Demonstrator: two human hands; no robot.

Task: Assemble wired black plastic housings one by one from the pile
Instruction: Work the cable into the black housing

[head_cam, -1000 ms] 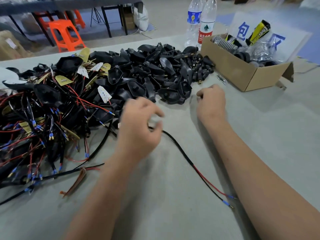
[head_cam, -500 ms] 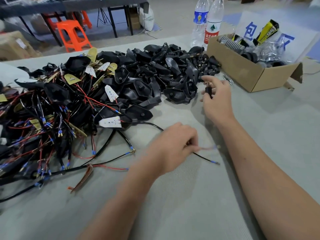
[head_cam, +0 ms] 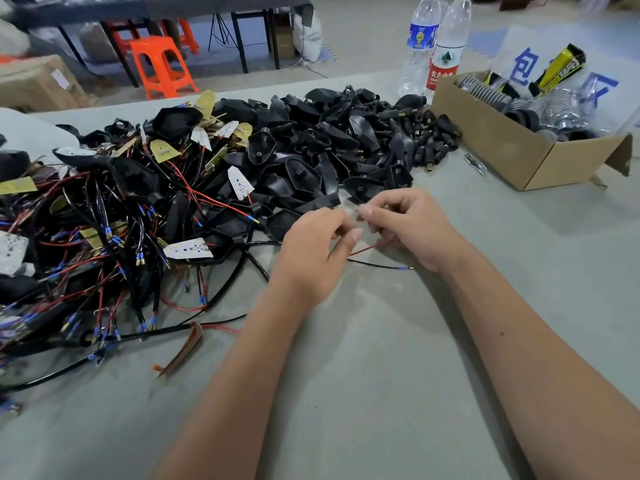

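Materials on my bench view

I log glossy black plastic housings (head_cam: 301,174); a matt grey, finely ribbed table covering (head_cam: 381,375); a plain brown cardboard box (head_cam: 491,147); two clear plastic bottles (head_cam: 446,46); a glossy orange plastic stool (head_cam: 161,65); red rubbery-sheathed wire (head_cam: 372,248).

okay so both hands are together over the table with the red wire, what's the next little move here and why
Probably feed the red wire end into the small part the right hand pinches. The left hand holds that wire close to the right fingertips, and the hands nearly touch. The black wire lies loose on the table. The part itself is blurred.
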